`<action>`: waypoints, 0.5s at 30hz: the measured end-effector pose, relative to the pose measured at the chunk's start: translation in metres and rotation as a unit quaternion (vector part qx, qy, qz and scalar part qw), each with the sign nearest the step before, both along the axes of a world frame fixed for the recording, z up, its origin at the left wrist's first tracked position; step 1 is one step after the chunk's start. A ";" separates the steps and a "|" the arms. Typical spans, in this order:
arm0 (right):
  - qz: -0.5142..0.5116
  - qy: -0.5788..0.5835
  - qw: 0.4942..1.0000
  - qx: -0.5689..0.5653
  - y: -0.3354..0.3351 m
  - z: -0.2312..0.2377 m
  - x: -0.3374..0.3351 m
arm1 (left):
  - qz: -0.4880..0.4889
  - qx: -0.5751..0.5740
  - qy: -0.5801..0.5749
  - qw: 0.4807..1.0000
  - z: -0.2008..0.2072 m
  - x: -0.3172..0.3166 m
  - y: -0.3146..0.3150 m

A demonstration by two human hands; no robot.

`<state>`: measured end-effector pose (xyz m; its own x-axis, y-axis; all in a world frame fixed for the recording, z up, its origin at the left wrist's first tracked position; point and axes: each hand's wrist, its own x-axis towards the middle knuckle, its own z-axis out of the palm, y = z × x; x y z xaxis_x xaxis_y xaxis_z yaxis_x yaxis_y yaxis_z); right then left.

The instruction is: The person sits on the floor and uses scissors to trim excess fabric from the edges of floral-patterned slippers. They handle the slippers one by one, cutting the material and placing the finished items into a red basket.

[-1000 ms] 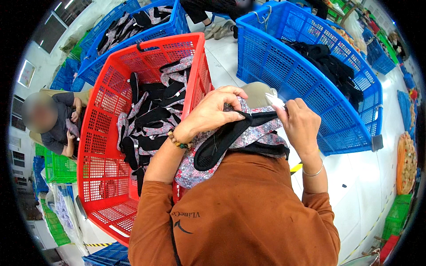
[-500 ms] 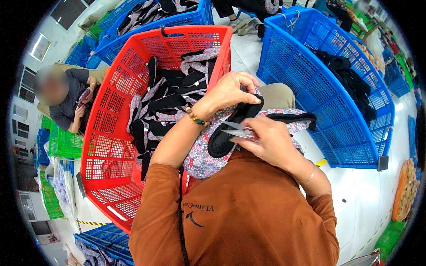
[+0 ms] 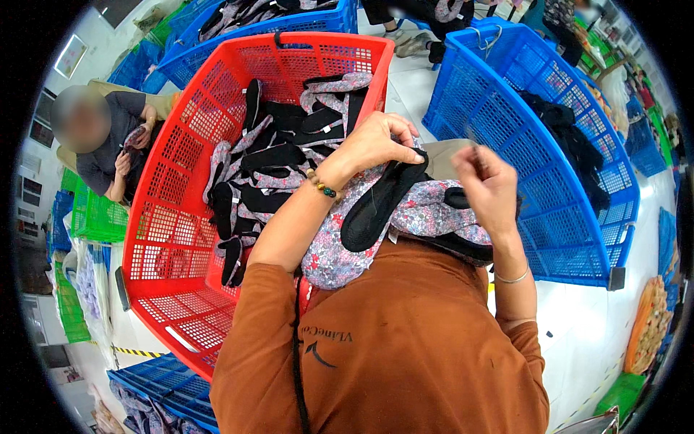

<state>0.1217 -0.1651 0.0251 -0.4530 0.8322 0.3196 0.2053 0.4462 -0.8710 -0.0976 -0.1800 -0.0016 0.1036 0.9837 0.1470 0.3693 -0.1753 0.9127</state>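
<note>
In my left hand (image 3: 381, 145) is one end of a floral slipper with a black sole (image 3: 365, 219), pinched between thumb and fingers. The sole faces up and the slipper lies slantwise in my lap. My right hand (image 3: 491, 189) is raised to the right of it, apart from the sole. Its fingertips are drawn together and slightly blurred; what they hold cannot be made out, and the snips seen earlier do not show clearly. Another floral slipper (image 3: 426, 205) lies on my lap beneath my right hand.
A red crate (image 3: 170, 210) on my left holds a heap of similar slippers (image 3: 271, 155). To the right stands a blue crate (image 3: 499, 152) with black items inside. Another blue crate (image 3: 267, 32) with slippers is behind the red one. A seated person (image 3: 119, 148) works at far left.
My right hand has lifted away from the sole, up and to the right, and turned. The snip blades over the sole are out of sight. My left hand still grips the slipper's end.
</note>
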 end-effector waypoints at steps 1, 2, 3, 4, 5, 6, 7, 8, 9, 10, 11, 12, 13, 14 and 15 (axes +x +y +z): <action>0.055 -0.002 0.998 0.005 -0.009 -0.001 -0.007 | -0.001 -0.003 -0.004 1.000 -0.003 -0.001 0.001; 0.084 -0.049 0.994 0.039 -0.021 -0.002 -0.017 | 0.009 0.025 -0.013 1.000 -0.009 -0.001 0.004; 0.122 -0.114 0.986 0.017 -0.029 -0.005 -0.023 | 0.003 0.011 -0.010 1.000 -0.008 -0.001 0.004; 0.144 -0.153 0.976 0.060 -0.037 -0.004 -0.033 | -0.003 -0.003 -0.007 1.000 -0.007 -0.001 0.004; 0.165 -0.203 0.964 0.054 -0.041 -0.009 -0.040 | -0.007 -0.015 -0.004 1.000 -0.006 -0.001 0.004; 0.170 -0.236 0.954 0.078 -0.043 -0.016 -0.046 | -0.003 -0.008 0.007 1.000 -0.004 -0.002 0.003; 0.174 -0.268 0.942 0.103 -0.043 -0.023 -0.050 | 0.003 -0.015 0.005 1.000 -0.005 -0.003 0.003; 0.167 -0.240 0.951 0.101 -0.042 -0.028 -0.052 | 0.010 -0.022 0.004 1.000 -0.006 -0.006 0.003; 0.160 -0.211 0.959 0.100 -0.040 -0.033 -0.052 | 0.016 -0.029 0.004 0.999 -0.007 -0.009 0.002; 0.152 -0.182 0.967 0.098 -0.038 -0.035 -0.051 | 0.020 -0.032 -0.015 0.999 -0.006 -0.011 0.000; 0.143 -0.115 0.980 0.077 -0.035 -0.037 -0.048 | 0.025 -0.035 -0.034 0.998 -0.007 -0.013 -0.001; 0.132 -0.057 0.990 0.004 -0.030 -0.033 -0.043 | 0.031 -0.038 -0.053 0.997 -0.007 -0.015 -0.004; 0.120 0.000 0.990 -0.069 -0.025 -0.024 -0.037 | 0.034 -0.037 -0.056 0.997 -0.006 -0.016 -0.005; 0.076 0.038 0.994 -0.072 -0.021 -0.012 -0.030 | 0.037 -0.036 -0.059 0.997 -0.004 -0.016 -0.008; 0.031 0.075 0.994 -0.072 -0.014 -0.003 -0.021 | 0.040 -0.034 -0.063 0.997 -0.003 -0.017 -0.009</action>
<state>0.1003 -0.1793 0.0222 -0.4613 0.8462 0.2665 0.0435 0.3216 -0.9459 -0.1143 -0.1892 -0.0047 0.0095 0.9962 0.0871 0.2621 -0.0865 0.9612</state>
